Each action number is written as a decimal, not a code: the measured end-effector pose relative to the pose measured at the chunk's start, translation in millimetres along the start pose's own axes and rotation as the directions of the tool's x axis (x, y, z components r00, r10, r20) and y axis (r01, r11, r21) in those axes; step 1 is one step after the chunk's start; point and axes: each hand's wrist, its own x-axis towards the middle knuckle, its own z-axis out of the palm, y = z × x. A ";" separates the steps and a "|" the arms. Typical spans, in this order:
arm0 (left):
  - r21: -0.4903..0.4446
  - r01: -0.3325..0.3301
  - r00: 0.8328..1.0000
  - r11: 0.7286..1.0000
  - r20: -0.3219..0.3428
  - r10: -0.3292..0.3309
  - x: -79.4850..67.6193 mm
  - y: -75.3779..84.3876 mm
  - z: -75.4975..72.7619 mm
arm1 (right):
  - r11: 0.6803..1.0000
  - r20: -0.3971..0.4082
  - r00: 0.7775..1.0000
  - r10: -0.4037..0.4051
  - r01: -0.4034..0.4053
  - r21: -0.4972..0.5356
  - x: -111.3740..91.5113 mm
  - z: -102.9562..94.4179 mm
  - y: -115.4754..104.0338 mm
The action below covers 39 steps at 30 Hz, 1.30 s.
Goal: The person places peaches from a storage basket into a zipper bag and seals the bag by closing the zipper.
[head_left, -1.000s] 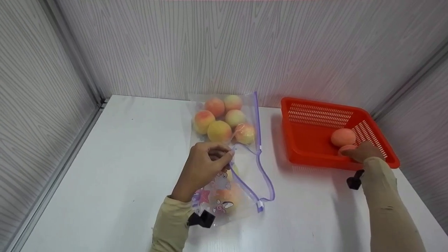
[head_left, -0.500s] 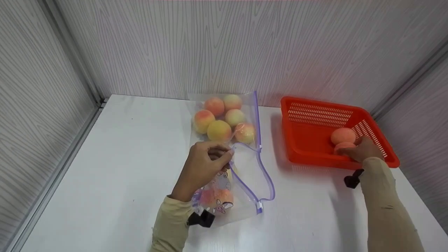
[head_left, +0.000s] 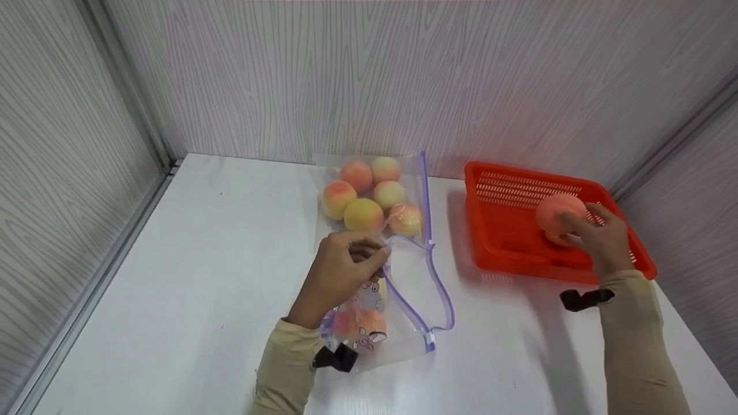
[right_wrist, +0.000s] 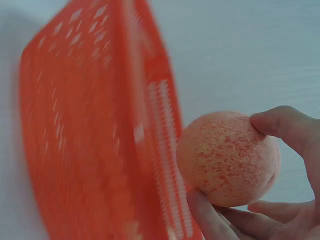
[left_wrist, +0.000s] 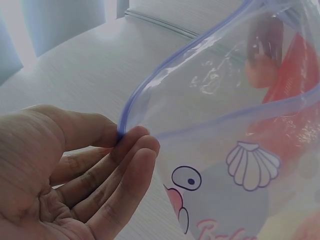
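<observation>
My left hand [head_left: 341, 271] pinches the purple zip edge of a clear zip bag [head_left: 406, 343], whose mouth gapes to the right. Cartoon prints, including a seashell [left_wrist: 253, 166], cover the bag, and peaches show through its film. Over at the right, my right hand [head_left: 606, 239] holds a peach [head_left: 558, 210] between thumb and fingers, above the red basket [head_left: 501, 260]. Under that fruit a second peach [head_left: 556, 237] is mostly hidden. The right wrist view shows the held peach [right_wrist: 227, 160] close up, with speckled pink skin.
Behind the left hand lies another clear zip bag [head_left: 427, 196] with several peaches [head_left: 363, 215] inside. A pale wood-grain wall [head_left: 288, 80] rises along the back of the white table [head_left: 219, 248], with side walls left and right.
My right hand has lifted the nearer peach up and slightly left from the basket floor, over the other peach. The left hand keeps its pinch on the bag's edge.
</observation>
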 end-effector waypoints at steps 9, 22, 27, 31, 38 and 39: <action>0.016 -0.006 1.000 1.000 0.001 0.006 0.8 0.6 0.7 | 0.889 0.313 0.931 -0.186 0.024 0.458 -28.7 42.1 -20.7; 0.006 -0.005 1.000 1.000 -0.006 0.005 0.2 1.0 -1.2 | 0.839 0.538 0.783 -0.313 -0.038 0.544 -64.4 89.8 -28.9; 0.018 -0.013 1.000 1.000 -0.011 0.013 0.3 1.1 -1.5 | 0.920 0.615 0.714 -0.335 0.108 0.376 -76.8 101.5 -27.3; 0.016 -0.015 1.000 1.000 -0.011 0.015 0.3 2.1 -1.6 | 0.938 0.692 0.633 -0.347 0.220 0.270 -83.4 110.9 -25.8; 0.004 -0.006 1.000 1.000 -0.015 0.006 0.1 3.8 -1.7 | 0.935 0.771 0.543 -0.332 0.299 0.192 -89.3 126.3 -24.8; 0.002 -0.004 1.000 1.000 -0.015 0.004 0.1 4.0 -1.6 | 0.935 0.781 0.532 -0.327 0.300 0.187 -89.9 127.7 -24.7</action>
